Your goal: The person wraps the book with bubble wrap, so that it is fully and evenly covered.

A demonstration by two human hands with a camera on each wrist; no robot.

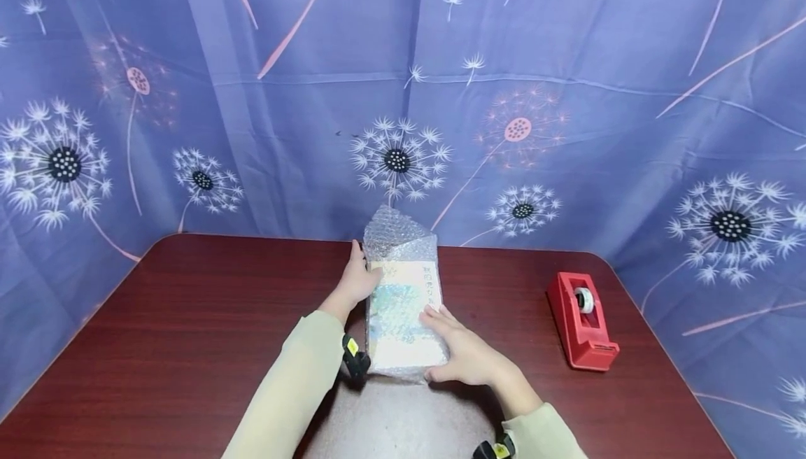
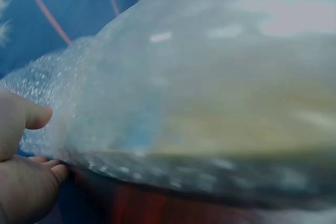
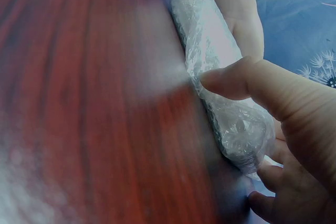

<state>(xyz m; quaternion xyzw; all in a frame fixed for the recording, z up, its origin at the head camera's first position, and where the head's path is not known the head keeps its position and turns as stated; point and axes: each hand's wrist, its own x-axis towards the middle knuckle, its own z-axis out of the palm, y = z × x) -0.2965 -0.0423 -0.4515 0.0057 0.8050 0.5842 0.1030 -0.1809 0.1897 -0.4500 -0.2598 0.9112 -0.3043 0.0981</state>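
Note:
A book (image 1: 403, 312) with a pale cover and a blue picture lies wrapped in clear bubble wrap (image 1: 393, 229), whose loose end sticks up past the book's far edge. My left hand (image 1: 357, 283) holds the package by its far left side. In the left wrist view its thumb (image 2: 38, 115) is on top and the fingertips (image 2: 59, 171) are at the lower edge. At the near right corner my right hand (image 1: 469, 352) grips the package. The right wrist view shows that thumb (image 3: 226, 81) against the near edge and fingers round the side.
A red tape dispenser (image 1: 582, 322) with a roll of tape stands at the right of the dark red wooden table (image 1: 189, 319). Behind the table hangs a blue curtain (image 1: 302, 130) with dandelion prints.

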